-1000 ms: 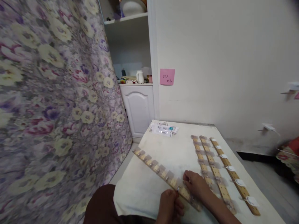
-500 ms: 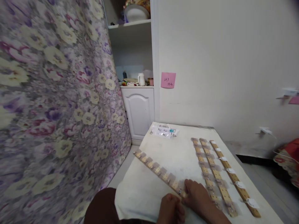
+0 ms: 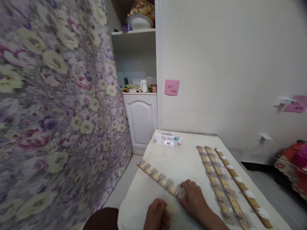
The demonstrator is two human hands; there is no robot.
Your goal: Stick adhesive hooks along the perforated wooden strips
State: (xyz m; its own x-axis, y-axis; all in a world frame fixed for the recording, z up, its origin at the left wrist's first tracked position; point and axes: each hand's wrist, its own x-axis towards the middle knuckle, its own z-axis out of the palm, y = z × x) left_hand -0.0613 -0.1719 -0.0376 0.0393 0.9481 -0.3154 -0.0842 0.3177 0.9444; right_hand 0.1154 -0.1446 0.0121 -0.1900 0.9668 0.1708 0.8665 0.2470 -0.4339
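Observation:
A wooden hook rail lies slantwise on the white-covered table, with clear plastic pieces and small metal hooks along it. My right hand grips its near end, fingers bent over the last clear piece. That end is partly hidden under the hand. Left of it and nearer to me, my left hand is closed with curled fingers, apart from the rail. Whatever is inside those fingers, if anything, is hidden.
Two similar rails with clear pieces and a rail with white hooks lie at the right. Plastic packaging lies at the table's far end. A floral curtain hangs on the left, beside a white cabinet.
My left hand has moved left, away from the rail's near end and from my right hand. My right hand still holds the rail, slightly further left. The view has tilted up a little.

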